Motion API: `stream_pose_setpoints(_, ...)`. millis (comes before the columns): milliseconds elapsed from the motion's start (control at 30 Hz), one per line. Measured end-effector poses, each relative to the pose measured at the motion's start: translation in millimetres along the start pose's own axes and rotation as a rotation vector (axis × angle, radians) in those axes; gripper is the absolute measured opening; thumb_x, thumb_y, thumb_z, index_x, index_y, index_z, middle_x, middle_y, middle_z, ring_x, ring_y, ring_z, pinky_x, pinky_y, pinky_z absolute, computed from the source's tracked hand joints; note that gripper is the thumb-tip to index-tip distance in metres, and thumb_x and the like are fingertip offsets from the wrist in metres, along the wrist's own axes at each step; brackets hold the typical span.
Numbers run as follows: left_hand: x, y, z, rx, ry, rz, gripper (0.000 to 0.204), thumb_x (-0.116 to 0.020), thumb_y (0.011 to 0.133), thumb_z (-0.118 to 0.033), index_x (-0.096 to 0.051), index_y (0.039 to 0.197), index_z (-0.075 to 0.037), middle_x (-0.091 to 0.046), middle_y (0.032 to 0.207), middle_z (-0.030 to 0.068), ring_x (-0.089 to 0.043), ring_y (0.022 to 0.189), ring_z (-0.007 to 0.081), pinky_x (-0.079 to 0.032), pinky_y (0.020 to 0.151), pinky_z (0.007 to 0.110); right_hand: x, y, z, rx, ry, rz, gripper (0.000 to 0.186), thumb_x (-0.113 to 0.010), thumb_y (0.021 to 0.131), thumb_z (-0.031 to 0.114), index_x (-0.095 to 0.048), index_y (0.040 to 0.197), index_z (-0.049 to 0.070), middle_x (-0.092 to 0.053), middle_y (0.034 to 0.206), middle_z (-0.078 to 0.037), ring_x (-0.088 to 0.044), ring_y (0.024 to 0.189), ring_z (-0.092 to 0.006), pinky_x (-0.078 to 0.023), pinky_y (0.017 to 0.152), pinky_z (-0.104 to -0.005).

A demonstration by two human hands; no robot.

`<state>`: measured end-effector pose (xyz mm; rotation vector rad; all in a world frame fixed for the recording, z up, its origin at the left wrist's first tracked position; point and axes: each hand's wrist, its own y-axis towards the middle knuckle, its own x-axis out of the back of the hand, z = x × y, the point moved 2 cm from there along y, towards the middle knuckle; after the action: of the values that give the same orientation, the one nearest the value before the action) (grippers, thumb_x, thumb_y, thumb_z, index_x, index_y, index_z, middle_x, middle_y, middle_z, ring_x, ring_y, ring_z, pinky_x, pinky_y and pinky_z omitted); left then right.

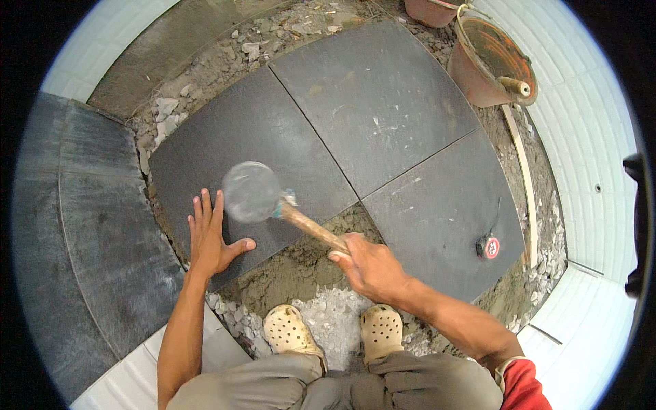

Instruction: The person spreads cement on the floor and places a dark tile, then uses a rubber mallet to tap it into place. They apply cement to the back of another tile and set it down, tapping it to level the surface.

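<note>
The right hand (pixel 372 268) is clamped around the lower end of a wooden handle (pixel 313 229), which runs toward ten o'clock to a pale mallet head (pixel 251 192), blurred over the near-left dark tile (pixel 239 137); the left hand (pixel 210 236) lies open and flat, fingers spread toward twelve o'clock, pressing that tile's near corner, just beside the mallet head; the mallet looks head-heavy and stiff, probably rubber-faced, so the grip far down the handle suits it; the tile looks rigid, heavy and likely brittle at corners, best taken by its edges with both hands; three such tiles lie together on a bed of sand and rubble (pixel 301 263); at four o'clock a small red tape measure (pixel 489 247) rests on the right tile (pixel 444 212); at one o'clock stands an orange bucket (pixel 495 65); two pale clogs (pixel 335 331) sit at six o'clock.
</note>
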<state>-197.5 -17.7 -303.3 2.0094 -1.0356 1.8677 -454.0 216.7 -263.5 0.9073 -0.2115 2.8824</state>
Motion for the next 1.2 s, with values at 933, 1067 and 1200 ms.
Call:
stream_pose_setpoints(933,30.8,-1.5,75.3,0.002,0.058,0.1,0.122,-0.087,0.066,-0.056,-0.021,0.164,-0.025,-0.009,0.172,0.0137,-0.008,0.157,0.0386,-0.019,0.126,0.057,-14.3,13.2,13.9,-0.193,-0.064,0.183,0.019,-0.057,0.104,0.018,-0.051,0.105,0.0,-0.062,0.072,-0.021,-0.063,0.061,-0.041,-0.048,0.056,-0.0487)
stream_pose_setpoints(1067,18.5,-1.8,92.2,-0.065,-0.111,0.048,0.129,-0.074,0.055,-0.077,-0.024,0.163,-0.028,-0.009,0.172,0.0139,-0.007,0.157,0.0382,-0.016,0.127,0.057,-19.6,19.9,31.3,0.177,0.025,0.002,0.018,-0.059,0.101,0.015,-0.053,0.11,-0.001,-0.061,0.072,-0.018,-0.063,0.06,-0.0389,-0.049,0.056,-0.0459)
stream_pose_setpoints(1200,17.8,-2.9,88.7,-0.027,-0.126,0.059,0.126,-0.077,0.056,-0.068,-0.022,0.163,-0.029,-0.007,0.172,0.0106,-0.005,0.158,0.0376,-0.015,0.128,0.056,-37.3,35.8,30.9,0.325,-0.081,0.004,0.02,-0.058,0.102,0.016,-0.052,0.107,-0.003,-0.061,0.07,-0.021,-0.063,0.06,-0.0422,-0.05,0.055,-0.0469)
